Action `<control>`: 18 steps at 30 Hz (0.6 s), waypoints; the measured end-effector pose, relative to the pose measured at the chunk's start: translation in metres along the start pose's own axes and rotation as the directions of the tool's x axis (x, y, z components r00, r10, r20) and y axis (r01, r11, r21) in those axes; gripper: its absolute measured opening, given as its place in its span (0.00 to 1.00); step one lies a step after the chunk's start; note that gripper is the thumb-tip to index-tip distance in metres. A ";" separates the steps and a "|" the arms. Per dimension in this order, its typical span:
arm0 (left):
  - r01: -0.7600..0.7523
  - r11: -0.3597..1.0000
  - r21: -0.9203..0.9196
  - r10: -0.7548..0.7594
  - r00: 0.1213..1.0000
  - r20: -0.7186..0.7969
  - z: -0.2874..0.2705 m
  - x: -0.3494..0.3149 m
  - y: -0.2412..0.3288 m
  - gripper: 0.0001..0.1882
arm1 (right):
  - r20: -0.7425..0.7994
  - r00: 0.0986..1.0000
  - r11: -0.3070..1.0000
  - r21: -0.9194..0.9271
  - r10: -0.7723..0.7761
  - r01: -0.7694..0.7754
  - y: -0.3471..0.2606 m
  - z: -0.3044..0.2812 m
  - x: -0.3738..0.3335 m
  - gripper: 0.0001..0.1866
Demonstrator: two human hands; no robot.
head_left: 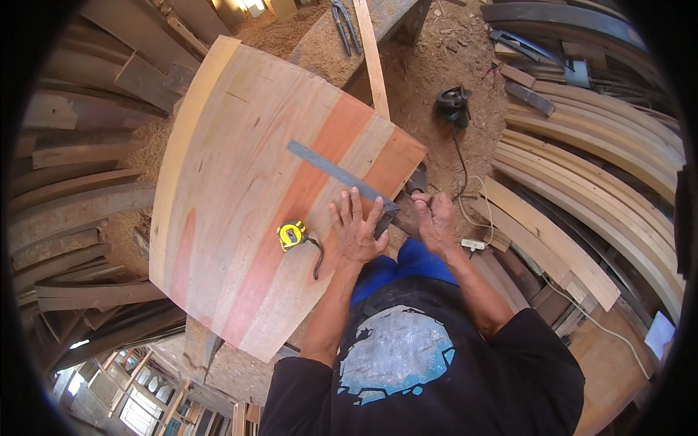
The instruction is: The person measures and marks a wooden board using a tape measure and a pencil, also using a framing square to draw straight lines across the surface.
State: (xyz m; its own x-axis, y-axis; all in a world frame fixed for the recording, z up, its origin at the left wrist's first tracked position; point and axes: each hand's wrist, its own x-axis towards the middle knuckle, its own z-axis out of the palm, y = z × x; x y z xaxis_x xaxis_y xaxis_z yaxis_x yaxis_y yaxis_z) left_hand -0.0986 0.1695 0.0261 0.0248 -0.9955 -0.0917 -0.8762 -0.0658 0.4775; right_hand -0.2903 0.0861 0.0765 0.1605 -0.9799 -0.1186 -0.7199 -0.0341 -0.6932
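Observation:
A broad wooden panel [240,174] of pale and reddish strips lies in front of me. Across its right part rests a try square [331,170], its grey metal blade flat on the wood and its dark stock by the near edge. My left hand [358,236] presses on the square near its corner, palm down and fingers spread. Just right of the stock, my right hand [438,224] is closed by the panel's edge; whatever its fingers hold is hidden. A yellow tape measure [291,234] with a black strap sits on the panel, left of my left hand.
Pincers [345,27] lie on a bench beyond the panel, near a narrow wooden strip [372,65]. A corded power tool [454,105] stands on the shavings-covered floor. Stacked boards [582,160] line the right, with a white power strip [474,245] nearby. More timber [87,196] fills the left.

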 end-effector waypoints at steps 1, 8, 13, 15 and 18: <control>0.000 1.000 0.006 0.000 1.000 0.010 0.000 0.000 0.000 0.51 | 0.027 0.998 0.972 0.226 0.057 -0.061 -0.006 -0.007 0.003 0.12; -0.012 1.000 0.027 0.011 1.000 0.026 0.000 0.000 -0.002 0.50 | 0.121 0.985 0.912 0.404 -0.121 0.063 -0.019 -0.018 0.015 0.10; -0.017 1.000 0.025 0.016 1.000 0.018 0.001 -0.001 -0.002 0.50 | 0.208 0.974 0.910 0.415 -0.085 -0.009 -0.011 -0.009 0.016 0.10; -0.018 0.999 0.027 0.018 1.000 0.014 0.000 -0.001 -0.002 0.50 | 0.248 0.967 0.909 0.413 -0.061 -0.048 -0.011 -0.007 0.017 0.10; -0.022 0.999 0.023 0.022 1.000 0.008 0.000 0.000 -0.001 0.50 | 0.227 0.967 0.906 0.423 -0.113 0.006 -0.011 -0.004 0.019 0.09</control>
State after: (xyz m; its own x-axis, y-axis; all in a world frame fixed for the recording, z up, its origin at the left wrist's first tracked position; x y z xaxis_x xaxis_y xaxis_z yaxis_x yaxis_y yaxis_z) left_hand -0.0980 0.1698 0.0258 0.0017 -0.9961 -0.0886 -0.8874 -0.0424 0.4591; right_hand -0.2825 0.0671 0.0845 0.3897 -0.8994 -0.1979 -0.3653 0.0463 -0.9298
